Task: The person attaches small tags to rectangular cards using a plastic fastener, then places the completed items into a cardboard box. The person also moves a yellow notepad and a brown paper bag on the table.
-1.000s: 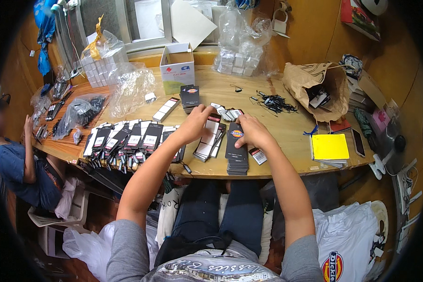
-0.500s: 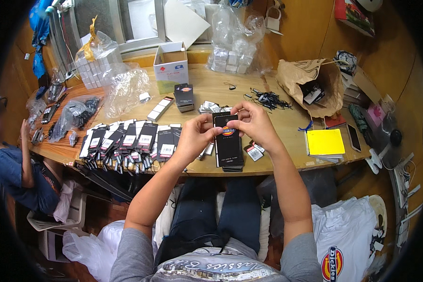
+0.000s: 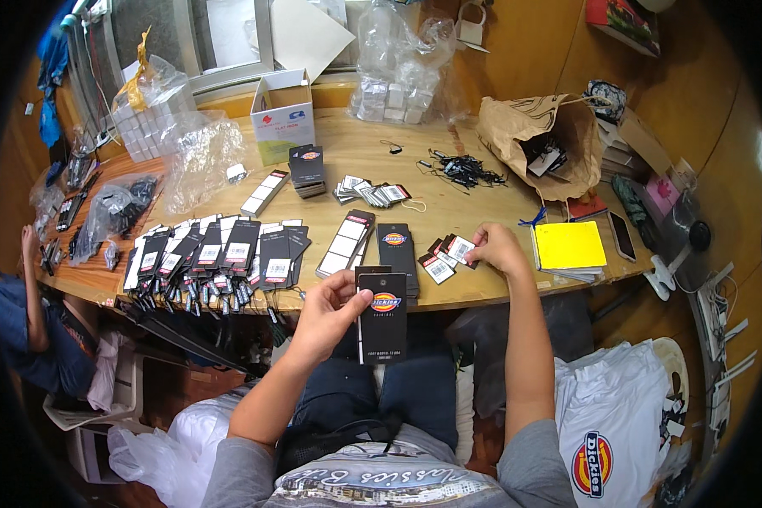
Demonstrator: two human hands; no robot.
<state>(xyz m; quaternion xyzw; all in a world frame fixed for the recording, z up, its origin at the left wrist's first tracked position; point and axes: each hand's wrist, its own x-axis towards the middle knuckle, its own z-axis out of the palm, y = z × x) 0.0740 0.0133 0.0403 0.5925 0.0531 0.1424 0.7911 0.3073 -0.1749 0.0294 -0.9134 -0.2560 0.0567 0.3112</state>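
Left hand (image 3: 322, 320) pinches black tags (image 3: 384, 335) by the upper left edge, thumb in front, leaving lower faces clear. Right hand (image 3: 499, 251) has fingertips closed on a small label (image 3: 459, 248); other labels (image 3: 438, 268) fan to its left, presumably for easy picking. Tag stack (image 3: 395, 245) sits between hands on bench (image 3: 457, 213).

Yellow pad (image 3: 570, 245) beside a phone (image 3: 621, 235)

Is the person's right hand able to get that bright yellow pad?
Probably yes. The right hand is just left of the yellow pad, with bare table between them. It's at a small white tag now, so it may need to leave that first.
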